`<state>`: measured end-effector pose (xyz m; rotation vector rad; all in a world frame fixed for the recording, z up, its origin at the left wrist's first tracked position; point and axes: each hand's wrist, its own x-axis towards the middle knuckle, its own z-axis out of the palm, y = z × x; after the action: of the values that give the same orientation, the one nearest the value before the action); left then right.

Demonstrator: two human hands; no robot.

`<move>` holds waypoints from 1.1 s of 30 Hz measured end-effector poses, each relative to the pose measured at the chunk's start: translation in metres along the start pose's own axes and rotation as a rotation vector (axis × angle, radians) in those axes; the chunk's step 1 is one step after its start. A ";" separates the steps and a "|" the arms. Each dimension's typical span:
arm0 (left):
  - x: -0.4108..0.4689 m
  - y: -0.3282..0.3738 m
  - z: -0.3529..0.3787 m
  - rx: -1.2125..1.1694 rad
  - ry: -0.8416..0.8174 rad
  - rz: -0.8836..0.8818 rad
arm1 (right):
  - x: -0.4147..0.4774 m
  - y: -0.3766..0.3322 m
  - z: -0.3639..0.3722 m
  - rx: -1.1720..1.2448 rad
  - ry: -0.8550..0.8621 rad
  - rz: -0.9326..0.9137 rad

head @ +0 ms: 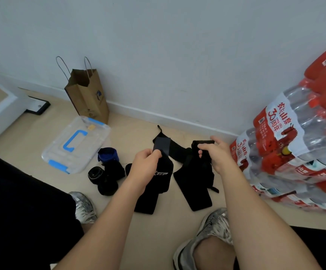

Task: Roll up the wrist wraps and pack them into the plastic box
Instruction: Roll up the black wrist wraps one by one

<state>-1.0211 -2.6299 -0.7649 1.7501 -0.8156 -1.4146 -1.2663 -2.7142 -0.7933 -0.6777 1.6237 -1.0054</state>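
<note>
Left hand (146, 162) pinching limp black fabric wrist wrap (163, 180), right hand (217, 153) gripping second wrap (195, 178), clear blue-latched plastic box (92, 151) nearby left

brown paper bag (89, 96) (handles up), shrink-wrapped water bottles (294, 152), grey sneakers (213, 227)

Saw matt black cloth in the wraps (194, 180), with a smoother, faintly shiny strip (161, 146) on one. Found the box (92, 141) clear glossy plastic, its clips (58, 165) opaque blue plastic. Noted dull brown paper in the bag (91, 98), glossy film over clear plastic bottles (294, 137), silvery mesh on the shoes (214, 225), smooth pale wood-look floor (158, 230), matt painted wall (177, 45).
</note>
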 end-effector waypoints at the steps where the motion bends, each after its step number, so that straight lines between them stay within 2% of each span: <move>1: 0.000 0.000 0.001 0.003 -0.004 0.001 | 0.000 0.000 -0.001 0.049 -0.026 0.043; 3: 0.000 0.000 0.004 0.008 -0.014 -0.002 | -0.001 0.002 -0.003 0.039 -0.081 0.079; 8: -0.001 0.000 0.010 -0.003 -0.035 0.002 | -0.008 0.017 -0.001 -0.261 -0.154 -0.008; 16: -0.002 -0.001 0.016 0.027 -0.044 0.006 | -0.006 0.029 0.006 -0.360 -0.146 -0.093; 21: -0.003 0.000 0.016 0.017 -0.038 -0.013 | -0.003 0.028 -0.002 -0.370 0.016 -0.024; 25: -0.004 0.008 0.015 -0.006 -0.022 0.016 | -0.007 0.009 0.001 -0.315 0.099 -0.149; 27: -0.005 0.016 0.012 -0.013 0.012 0.065 | -0.011 -0.008 0.011 -0.378 0.095 -0.246; 33: -0.023 0.060 -0.004 -0.121 0.025 0.357 | -0.040 -0.082 0.053 -0.618 0.174 -0.607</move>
<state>-1.0234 -2.6416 -0.7016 1.4430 -0.9536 -1.1755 -1.2091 -2.7347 -0.7074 -1.6072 1.9480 -0.9902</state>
